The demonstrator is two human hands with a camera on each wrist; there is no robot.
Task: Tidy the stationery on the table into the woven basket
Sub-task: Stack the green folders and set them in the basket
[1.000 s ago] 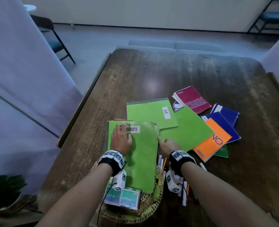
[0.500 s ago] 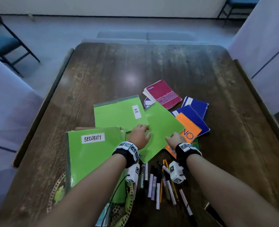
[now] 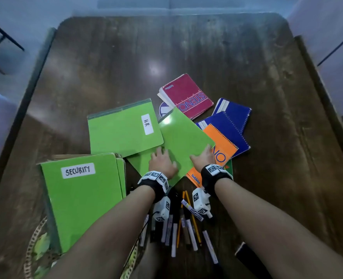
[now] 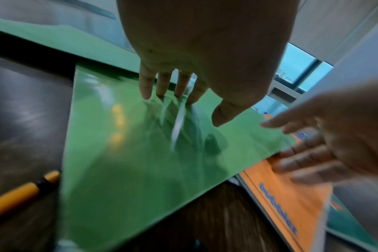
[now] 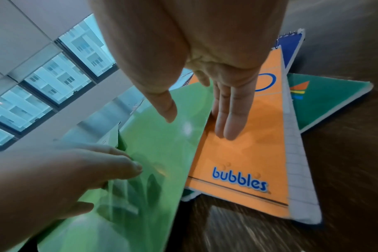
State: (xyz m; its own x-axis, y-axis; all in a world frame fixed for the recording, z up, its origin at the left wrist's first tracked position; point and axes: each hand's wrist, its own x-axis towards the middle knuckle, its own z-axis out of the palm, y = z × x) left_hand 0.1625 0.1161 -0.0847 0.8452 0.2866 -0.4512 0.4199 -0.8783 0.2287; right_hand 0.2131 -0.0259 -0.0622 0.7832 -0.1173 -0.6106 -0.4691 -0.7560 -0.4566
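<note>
A plain green folder (image 3: 183, 137) lies mid-table, overlapping an orange notebook (image 3: 224, 153). My left hand (image 3: 162, 161) rests flat on the folder's near part, its straight fingers (image 4: 181, 85) touching the glossy cover. My right hand (image 3: 203, 157) is at the folder's right edge. There its fingers (image 5: 229, 119) lie straight on the orange notebook (image 5: 244, 153) under that edge, with the thumb over the cover. A green folder labelled SECURITY (image 3: 82, 198) lies across the woven basket (image 3: 30, 250) at the near left.
A green folder marked H.R (image 3: 124, 129) lies left of the plain one. A red steno pad (image 3: 186, 95) and blue notebooks (image 3: 234, 113) sit behind. Several pens and pencils (image 3: 186, 228) lie loose between my forearms. A dark object (image 3: 247, 258) is near right.
My left hand left the SECURITY folder and moved right onto the plain green folder. My right hand slid along to that folder's right edge. The head view swung right and dipped.
</note>
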